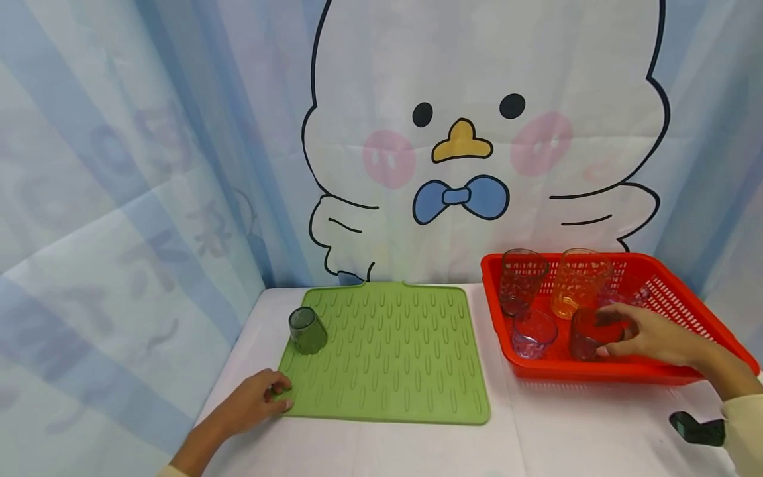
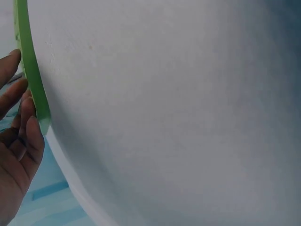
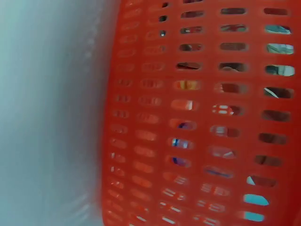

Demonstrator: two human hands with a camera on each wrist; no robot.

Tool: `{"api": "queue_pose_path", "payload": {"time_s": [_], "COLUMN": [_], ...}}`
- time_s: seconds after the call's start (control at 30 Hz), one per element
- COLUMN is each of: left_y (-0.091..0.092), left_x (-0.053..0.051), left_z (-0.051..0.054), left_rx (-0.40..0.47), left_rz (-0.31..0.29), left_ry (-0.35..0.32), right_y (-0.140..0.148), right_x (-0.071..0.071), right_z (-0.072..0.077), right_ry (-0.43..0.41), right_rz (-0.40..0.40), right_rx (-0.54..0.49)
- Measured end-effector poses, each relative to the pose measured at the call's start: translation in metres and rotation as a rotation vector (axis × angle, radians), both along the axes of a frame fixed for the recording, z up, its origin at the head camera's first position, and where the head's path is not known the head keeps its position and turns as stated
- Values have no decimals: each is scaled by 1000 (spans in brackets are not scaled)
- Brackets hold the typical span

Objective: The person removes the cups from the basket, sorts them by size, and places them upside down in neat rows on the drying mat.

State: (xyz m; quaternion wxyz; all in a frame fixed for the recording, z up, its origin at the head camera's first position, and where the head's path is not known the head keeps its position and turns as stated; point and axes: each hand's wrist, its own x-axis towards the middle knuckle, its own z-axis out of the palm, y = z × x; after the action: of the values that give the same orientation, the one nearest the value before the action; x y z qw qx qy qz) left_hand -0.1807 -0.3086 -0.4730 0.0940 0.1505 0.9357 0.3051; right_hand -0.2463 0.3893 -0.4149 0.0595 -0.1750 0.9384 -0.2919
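Grasps dark glass [image 1: 583,338] — about upright inside red basket [image 1: 596,372] | from its right, with curled fingers of right hand [image 1: 650,334], the nearer | rests left hand [image 1: 253,401], loose-fingered, at near-left corner of green mat [image 1: 387,358]

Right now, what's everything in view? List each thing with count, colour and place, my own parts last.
Backdrop: 1, pale blue and white with cartoon bird, behind table
Covered table: 1, white, under mat and basket
Drying mat: 1, green, left of basket
Tumbler: 1, dark grey-green, mat's left side
Perforated basket: 1, red, table's right
Tall glasses: 2, greyish and orange, basket's rear
Purple-tinted glasses: 2, purple, basket's front left and farther right
Dark glass: 1, dark reddish-looking, basket's front
Unidentified object: 1, near-black, by right sleeve
Sleeves: 2, cream, bottom edge and lower right
Left hand: 1, bare, mat's near left corner
Right hand: 1, bare, at dark glass
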Motion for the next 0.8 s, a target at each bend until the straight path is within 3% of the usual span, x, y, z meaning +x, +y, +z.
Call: {"api": "queue_pose_path", "payload": {"time_s": [0.3,0.5,0.8], "left_y": [10,26,60], "left_x": [-1,2,4], "left_z": [5,22,45], "left_rx": [-4,25,55], "left_rz": [-39,-61,-85], "left_ry": [72,54,135], "right_y": [-13,-29,-69], "right_x": [11,24,49], "right_z": [22,35,54], "right_ry": [109,170,266], "right_rz": [-69,-91,-30], "right_rx": [-39,-110,-195]}}
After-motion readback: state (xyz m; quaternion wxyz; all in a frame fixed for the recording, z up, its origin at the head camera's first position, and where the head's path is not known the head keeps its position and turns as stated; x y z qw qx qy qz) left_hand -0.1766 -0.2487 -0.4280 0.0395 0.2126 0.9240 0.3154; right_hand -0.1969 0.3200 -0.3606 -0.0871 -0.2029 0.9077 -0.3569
